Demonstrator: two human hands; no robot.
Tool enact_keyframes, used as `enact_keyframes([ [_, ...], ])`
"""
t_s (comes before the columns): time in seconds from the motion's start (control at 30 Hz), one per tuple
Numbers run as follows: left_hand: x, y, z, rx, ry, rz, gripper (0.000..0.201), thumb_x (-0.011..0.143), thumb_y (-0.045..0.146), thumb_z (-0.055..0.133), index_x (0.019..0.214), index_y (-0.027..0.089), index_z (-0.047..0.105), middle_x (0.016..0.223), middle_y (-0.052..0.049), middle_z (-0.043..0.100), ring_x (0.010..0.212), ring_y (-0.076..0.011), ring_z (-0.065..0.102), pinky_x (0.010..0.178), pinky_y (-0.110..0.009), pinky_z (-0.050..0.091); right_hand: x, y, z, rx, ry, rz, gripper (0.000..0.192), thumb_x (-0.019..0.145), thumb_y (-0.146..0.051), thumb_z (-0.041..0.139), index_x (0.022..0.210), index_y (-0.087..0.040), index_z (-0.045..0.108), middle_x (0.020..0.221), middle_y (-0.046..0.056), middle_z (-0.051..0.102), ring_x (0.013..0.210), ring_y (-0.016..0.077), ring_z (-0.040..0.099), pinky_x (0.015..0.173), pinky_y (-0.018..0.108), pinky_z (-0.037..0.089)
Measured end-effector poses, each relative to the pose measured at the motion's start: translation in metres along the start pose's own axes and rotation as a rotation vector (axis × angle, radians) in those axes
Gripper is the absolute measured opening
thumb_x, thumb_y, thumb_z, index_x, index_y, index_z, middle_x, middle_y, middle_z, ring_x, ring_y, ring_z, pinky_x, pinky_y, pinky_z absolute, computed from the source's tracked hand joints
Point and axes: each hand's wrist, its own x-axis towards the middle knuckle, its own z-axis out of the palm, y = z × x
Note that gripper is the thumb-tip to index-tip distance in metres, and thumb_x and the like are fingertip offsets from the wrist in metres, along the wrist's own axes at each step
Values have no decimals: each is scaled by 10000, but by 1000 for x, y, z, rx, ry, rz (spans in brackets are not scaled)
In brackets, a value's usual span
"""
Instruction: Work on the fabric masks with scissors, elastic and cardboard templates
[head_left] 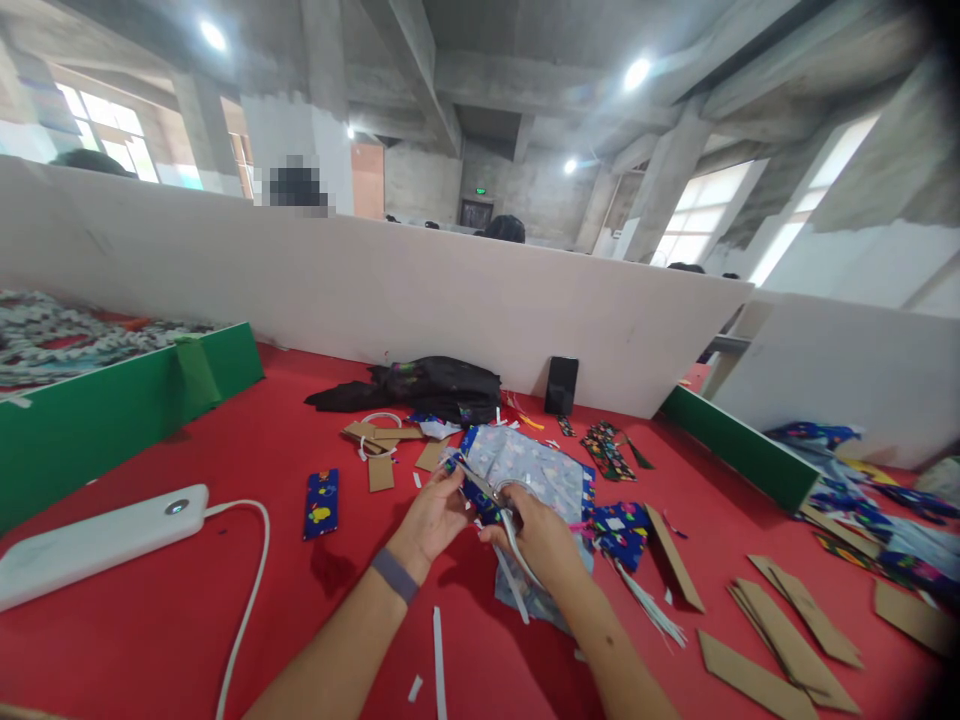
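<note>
My left hand (433,517) pinches a small strip of dark blue patterned fabric (474,494) over the red table. My right hand (538,535) grips a pair of scissors (491,489), whose blades point left at that strip. White paper strips (517,548) hang from under my right hand. Beneath both hands lies a pale blue printed cloth (529,468). A purple band sits on my left wrist.
A white power bank (97,543) with a cable lies at the left. A blue fabric strip (322,503), cardboard pieces (780,640), a black bag (435,388), a phone (561,385) and green-edged boards (127,410) surround the red table (225,450). More fabric piles lie right (870,510).
</note>
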Motion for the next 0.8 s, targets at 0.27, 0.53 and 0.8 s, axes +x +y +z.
enact_keyframes([
  [0.27,-1,-4,0,10,39,-31,192,625,176,732,778,172,616,674,7,660,597,-132,603,617,-257,445,-1,-2,-2,51,4,-19,334,804,-470,499,998,-202,456,888,59,601,784,213,583,630,253,362],
  [0.53,-2,-3,1,10,44,-38,205,618,189,744,772,174,610,671,14,658,591,-126,598,611,-256,448,0,0,-1,50,2,-21,314,812,-473,487,979,-208,461,852,48,601,757,211,587,623,250,358],
  [0.8,-3,-2,1,7,9,-41,190,664,220,718,815,169,615,751,-13,681,653,-148,624,650,-279,469,0,-1,-3,4,-9,-4,321,810,-483,496,997,-222,488,835,39,637,772,229,612,593,248,333],
])
